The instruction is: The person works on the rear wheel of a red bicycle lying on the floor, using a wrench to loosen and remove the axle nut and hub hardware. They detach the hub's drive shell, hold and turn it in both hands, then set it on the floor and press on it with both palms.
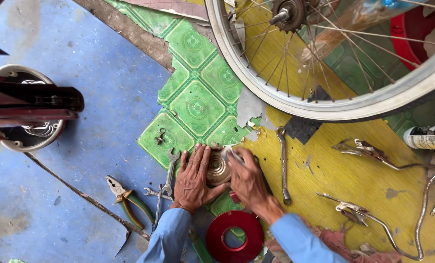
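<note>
Both hands press on a round, ridged brass-coloured metal freewheel [218, 168] lying on the floor just above the red metal disc [235, 236]. The left hand [192, 180] steadies its side; the right hand [249, 178] grasps a small tool at its rim. The tool could slip off and nick a finger.

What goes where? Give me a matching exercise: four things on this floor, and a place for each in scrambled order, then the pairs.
Things:
1. pliers
2. ring spanner
3. red disc
4. bicycle wheel

Places:
A. at the top of the picture, on the yellow floor
B. between the two blue sleeves
C. on the blue floor, to the side of the left hand
D. on the yellow floor, just beyond the right hand

Pairs: 1-C, 2-D, 3-B, 4-A
</note>
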`<state>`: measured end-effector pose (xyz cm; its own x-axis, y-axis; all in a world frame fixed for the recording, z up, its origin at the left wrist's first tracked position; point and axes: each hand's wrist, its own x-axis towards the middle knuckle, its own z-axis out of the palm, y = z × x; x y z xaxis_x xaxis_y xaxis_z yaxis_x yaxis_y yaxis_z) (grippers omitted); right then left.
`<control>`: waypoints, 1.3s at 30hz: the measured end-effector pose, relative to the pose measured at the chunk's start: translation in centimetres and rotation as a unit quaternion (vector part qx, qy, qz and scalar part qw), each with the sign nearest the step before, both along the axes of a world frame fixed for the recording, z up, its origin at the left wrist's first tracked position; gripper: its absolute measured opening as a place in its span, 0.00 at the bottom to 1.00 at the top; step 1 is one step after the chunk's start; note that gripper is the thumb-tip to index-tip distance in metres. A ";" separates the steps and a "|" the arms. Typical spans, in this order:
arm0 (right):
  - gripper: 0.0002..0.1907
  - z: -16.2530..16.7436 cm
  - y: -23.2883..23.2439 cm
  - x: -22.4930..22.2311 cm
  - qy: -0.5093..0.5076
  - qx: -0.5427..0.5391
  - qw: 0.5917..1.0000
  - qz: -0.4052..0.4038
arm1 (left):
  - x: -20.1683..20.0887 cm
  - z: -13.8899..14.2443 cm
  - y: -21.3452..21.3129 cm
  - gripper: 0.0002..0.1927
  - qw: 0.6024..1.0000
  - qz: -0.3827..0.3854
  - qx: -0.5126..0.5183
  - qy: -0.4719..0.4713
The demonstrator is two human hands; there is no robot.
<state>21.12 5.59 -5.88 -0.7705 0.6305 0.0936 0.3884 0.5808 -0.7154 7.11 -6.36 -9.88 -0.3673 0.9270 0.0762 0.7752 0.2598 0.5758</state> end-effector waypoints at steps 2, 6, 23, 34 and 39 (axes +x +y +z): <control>0.17 -0.3 0.7 -0.7 -0.002 0.024 1.000 0.008 | 0.2 0.2 -0.1 0.59 1.000 0.002 0.002 -0.008; 0.18 -0.2 0.2 0.2 0.012 0.065 0.998 0.018 | 0.2 0.4 -0.1 0.59 1.000 -0.003 0.011 -0.018; 0.15 0.4 -0.3 1.9 0.025 0.005 0.999 -0.021 | 0.2 0.8 0.0 0.59 0.999 0.003 0.011 -0.030; 0.22 -1.3 0.5 0.3 -0.026 0.110 0.992 0.054 | 0.1 0.6 0.0 0.58 1.000 0.006 0.022 -0.020; 0.25 -1.7 -0.8 2.6 -0.031 0.066 0.996 0.047 | 0.1 0.6 0.1 0.58 1.000 0.007 0.013 -0.020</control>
